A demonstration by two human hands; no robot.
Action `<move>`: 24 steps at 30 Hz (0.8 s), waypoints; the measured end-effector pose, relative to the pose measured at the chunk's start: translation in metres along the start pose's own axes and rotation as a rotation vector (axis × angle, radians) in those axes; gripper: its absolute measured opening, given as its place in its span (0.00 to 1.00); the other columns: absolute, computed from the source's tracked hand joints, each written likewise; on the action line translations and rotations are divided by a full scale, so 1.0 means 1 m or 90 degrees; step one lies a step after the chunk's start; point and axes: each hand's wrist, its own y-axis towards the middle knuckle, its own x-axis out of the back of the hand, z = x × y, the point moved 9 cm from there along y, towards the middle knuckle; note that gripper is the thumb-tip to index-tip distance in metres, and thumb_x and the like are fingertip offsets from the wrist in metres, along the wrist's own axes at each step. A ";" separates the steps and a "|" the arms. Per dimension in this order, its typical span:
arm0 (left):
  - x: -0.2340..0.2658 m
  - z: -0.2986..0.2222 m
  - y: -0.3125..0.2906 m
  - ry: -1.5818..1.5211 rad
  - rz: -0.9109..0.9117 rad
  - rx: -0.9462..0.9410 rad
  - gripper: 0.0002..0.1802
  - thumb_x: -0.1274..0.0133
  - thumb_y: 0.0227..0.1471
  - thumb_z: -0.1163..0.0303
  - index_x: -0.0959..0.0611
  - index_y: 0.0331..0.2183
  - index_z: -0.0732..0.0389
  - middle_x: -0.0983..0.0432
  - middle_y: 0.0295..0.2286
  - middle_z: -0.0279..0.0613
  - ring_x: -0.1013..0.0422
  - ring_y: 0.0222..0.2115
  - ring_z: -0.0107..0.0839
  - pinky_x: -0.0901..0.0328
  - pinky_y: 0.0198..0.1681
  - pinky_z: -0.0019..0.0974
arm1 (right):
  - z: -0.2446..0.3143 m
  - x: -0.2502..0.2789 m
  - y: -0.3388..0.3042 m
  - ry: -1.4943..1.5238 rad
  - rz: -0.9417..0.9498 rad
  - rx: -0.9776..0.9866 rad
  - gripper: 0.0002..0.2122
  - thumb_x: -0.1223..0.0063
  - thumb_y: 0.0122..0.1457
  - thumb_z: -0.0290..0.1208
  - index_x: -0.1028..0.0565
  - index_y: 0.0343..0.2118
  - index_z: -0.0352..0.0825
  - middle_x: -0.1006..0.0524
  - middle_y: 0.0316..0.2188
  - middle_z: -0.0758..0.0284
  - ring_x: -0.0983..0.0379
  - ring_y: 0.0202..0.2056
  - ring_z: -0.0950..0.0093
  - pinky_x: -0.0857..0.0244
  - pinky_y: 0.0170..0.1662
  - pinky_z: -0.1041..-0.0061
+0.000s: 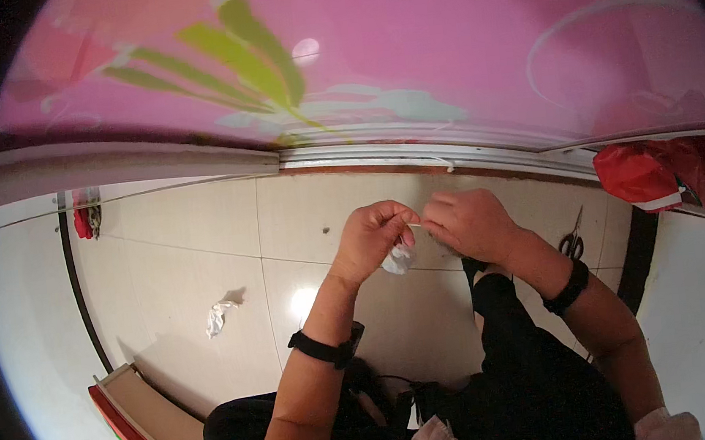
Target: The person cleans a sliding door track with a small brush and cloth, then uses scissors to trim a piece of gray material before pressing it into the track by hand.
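Note:
Close together over the floor, my left hand (373,237) and my right hand (473,224) are both closed, fingertips nearly meeting. A thin pale strand (415,226) runs between their pinched fingers. Just under my left fingers hangs a small white crumpled piece (399,259), soft like cloth or thin plastic; how it joins the strand is hidden. My right fingers curl inward, so their tips are mostly out of sight. Each wrist wears a black band.
Scissors with black handles (571,243) lie on the tiled floor (177,245) to the right. Another white crumpled scrap (221,317) is on the left. A red bag (637,174) is at far right. Beyond my hands rises a pink patterned panel (437,42) above white rails (363,153).

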 end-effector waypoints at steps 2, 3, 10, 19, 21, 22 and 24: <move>-0.002 0.004 0.000 -0.015 0.003 0.021 0.08 0.55 0.53 0.71 0.22 0.29 0.63 0.28 0.17 0.32 0.35 0.18 0.17 0.41 0.22 0.21 | 0.000 0.002 -0.001 0.015 -0.006 0.005 0.07 0.51 0.50 0.33 0.33 0.22 0.37 0.34 0.18 0.65 0.33 0.20 0.64 0.40 0.21 0.69; -0.004 0.002 -0.001 -0.033 0.017 0.009 0.08 0.55 0.53 0.71 0.22 0.29 0.63 0.28 0.17 0.33 0.34 0.19 0.18 0.40 0.23 0.22 | 0.000 0.002 -0.001 0.036 -0.001 -0.003 0.07 0.51 0.50 0.32 0.32 0.22 0.36 0.33 0.18 0.65 0.33 0.20 0.64 0.40 0.21 0.69; -0.020 -0.022 0.002 0.129 0.078 -0.078 0.08 0.57 0.52 0.74 0.23 0.29 0.65 0.28 0.19 0.36 0.32 0.21 0.21 0.38 0.24 0.24 | -0.027 0.012 -0.001 0.171 -0.029 -0.133 0.10 0.53 0.51 0.35 0.30 0.26 0.33 0.30 0.21 0.62 0.31 0.24 0.63 0.38 0.25 0.65; 0.054 -0.049 0.008 0.366 -0.259 -0.186 0.08 0.54 0.50 0.71 0.22 0.30 0.62 0.25 0.18 0.37 0.30 0.18 0.23 0.38 0.22 0.26 | -0.045 0.028 0.006 -0.248 -0.164 -0.103 0.08 0.47 0.46 0.32 0.30 0.28 0.35 0.34 0.24 0.67 0.31 0.23 0.71 0.35 0.24 0.74; 0.057 -0.050 0.010 0.427 -0.272 -0.185 0.07 0.54 0.50 0.71 0.22 0.31 0.60 0.25 0.18 0.37 0.30 0.18 0.25 0.37 0.22 0.27 | -0.048 0.024 0.006 -0.246 -0.185 -0.070 0.07 0.47 0.45 0.30 0.31 0.26 0.35 0.34 0.23 0.66 0.31 0.23 0.71 0.35 0.23 0.74; 0.059 -0.051 0.009 0.488 -0.285 -0.183 0.07 0.54 0.50 0.71 0.22 0.32 0.58 0.25 0.19 0.37 0.30 0.17 0.27 0.37 0.22 0.28 | -0.045 0.023 0.006 -0.244 -0.205 -0.037 0.06 0.47 0.44 0.29 0.32 0.24 0.35 0.35 0.23 0.66 0.31 0.23 0.70 0.35 0.23 0.73; 0.065 -0.048 0.012 0.511 -0.298 -0.173 0.07 0.54 0.49 0.71 0.22 0.32 0.57 0.25 0.19 0.37 0.30 0.18 0.29 0.37 0.22 0.30 | -0.045 0.024 0.006 -0.248 -0.223 -0.018 0.06 0.48 0.43 0.27 0.33 0.22 0.35 0.35 0.22 0.66 0.31 0.22 0.70 0.35 0.22 0.73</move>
